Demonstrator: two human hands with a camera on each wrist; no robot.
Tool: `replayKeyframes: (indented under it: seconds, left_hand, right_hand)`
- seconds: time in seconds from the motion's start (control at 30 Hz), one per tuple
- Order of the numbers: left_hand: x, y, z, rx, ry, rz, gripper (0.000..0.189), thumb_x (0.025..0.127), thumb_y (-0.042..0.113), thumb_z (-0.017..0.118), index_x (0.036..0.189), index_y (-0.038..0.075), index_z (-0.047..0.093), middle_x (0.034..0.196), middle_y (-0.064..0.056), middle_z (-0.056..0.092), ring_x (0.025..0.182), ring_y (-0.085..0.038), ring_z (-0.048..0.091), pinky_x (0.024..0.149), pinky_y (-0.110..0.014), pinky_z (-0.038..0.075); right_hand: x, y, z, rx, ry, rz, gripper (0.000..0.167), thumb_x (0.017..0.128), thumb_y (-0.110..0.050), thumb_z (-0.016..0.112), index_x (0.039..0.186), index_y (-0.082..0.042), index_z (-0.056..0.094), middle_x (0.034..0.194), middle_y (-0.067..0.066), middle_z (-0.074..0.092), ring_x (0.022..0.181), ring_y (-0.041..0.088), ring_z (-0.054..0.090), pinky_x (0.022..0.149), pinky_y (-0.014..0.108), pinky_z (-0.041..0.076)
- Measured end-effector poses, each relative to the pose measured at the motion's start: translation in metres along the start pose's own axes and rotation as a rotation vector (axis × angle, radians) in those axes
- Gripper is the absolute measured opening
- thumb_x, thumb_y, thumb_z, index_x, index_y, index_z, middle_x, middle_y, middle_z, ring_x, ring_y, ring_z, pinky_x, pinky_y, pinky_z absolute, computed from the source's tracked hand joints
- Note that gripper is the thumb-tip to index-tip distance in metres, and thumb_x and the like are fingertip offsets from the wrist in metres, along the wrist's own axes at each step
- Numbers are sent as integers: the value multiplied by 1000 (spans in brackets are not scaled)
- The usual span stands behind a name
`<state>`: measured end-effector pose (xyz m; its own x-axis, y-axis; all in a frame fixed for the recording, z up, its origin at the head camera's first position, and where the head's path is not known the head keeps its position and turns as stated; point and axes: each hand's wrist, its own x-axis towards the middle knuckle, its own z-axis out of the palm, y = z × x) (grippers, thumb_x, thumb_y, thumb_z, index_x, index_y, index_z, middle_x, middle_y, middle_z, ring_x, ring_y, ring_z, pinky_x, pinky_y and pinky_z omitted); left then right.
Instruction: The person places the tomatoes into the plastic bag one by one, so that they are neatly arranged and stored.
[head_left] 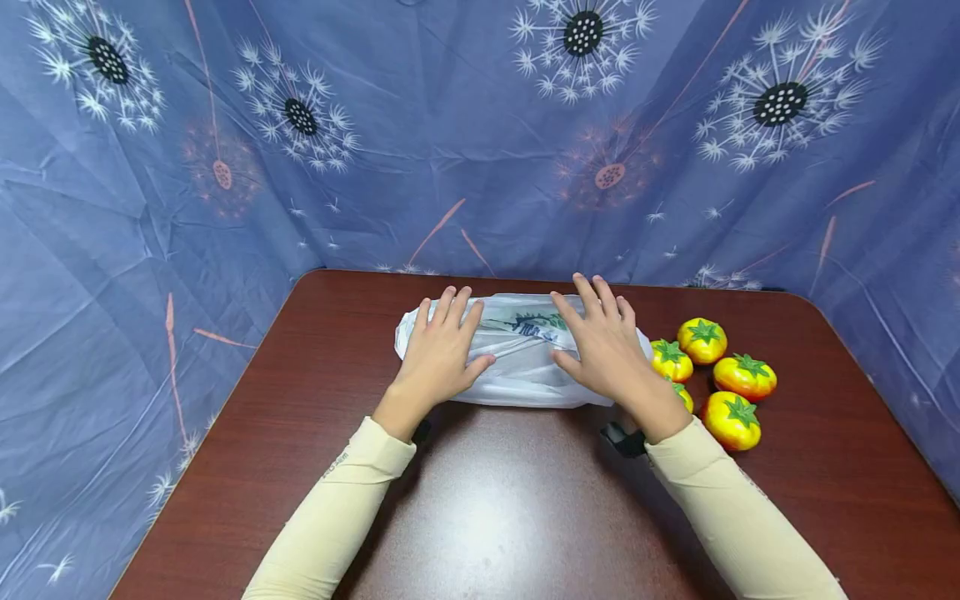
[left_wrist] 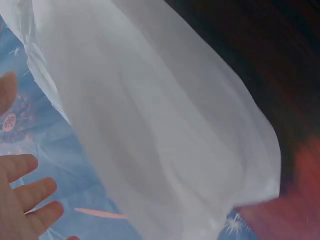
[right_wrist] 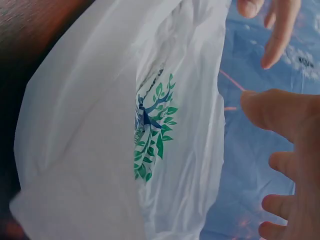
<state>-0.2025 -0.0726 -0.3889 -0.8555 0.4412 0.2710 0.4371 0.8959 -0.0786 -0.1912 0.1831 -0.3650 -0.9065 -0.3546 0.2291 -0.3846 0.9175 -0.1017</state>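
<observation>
A white plastic bag [head_left: 517, 367] with a green and blue leafy print lies crosswise on the table, its sides puffed up. My left hand [head_left: 441, 346] is over the bag's left part, fingers spread and pointing away from me. Over its right part is my right hand [head_left: 603, 346], also with spread, straight fingers. Neither hand grips anything. In the right wrist view the bag [right_wrist: 100, 130] shows its printed leaves, with the right thumb [right_wrist: 270, 112] beside it. The left wrist view shows the bag's plain white side [left_wrist: 165, 125] and the left fingers [left_wrist: 37, 195] apart from it.
Several yellow-red toy fruits with green leaf tops, one of them a persimmon-like fruit [head_left: 732, 421], sit right of the bag, partly behind the right forearm. The dark red-brown table [head_left: 300, 400] ends at a blue dandelion-print cloth [head_left: 420, 167] behind and at both sides.
</observation>
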Motion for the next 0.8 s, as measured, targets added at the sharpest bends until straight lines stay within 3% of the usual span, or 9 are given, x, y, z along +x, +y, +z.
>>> replayKeyframes:
  seconds: [0.37,0.6,0.8]
  left_hand:
    - [-14,-19,-3,72,19,77,77,89,56,62,149,14,41,160,-11,35,149,-31,33,118,-57,28]
    - [-17,-34,0,88,7,119,74,89,53,64,147,12,44,158,-13,37,148,-32,33,118,-54,28]
    - [-18,-40,-3,98,5,150,74,89,52,63,147,11,43,159,-13,36,150,-33,31,119,-53,28]
  right_hand:
    - [-8,1,-7,-101,-25,-117,77,84,-40,75,149,-16,43,164,20,18,151,44,15,112,67,25]
    - [-13,5,-12,-148,-31,-195,77,83,-40,76,148,-14,44,162,22,22,148,44,21,109,67,30]
    - [-16,14,-17,-148,-67,-235,79,84,-41,75,150,-13,42,163,21,20,149,43,17,109,66,31]
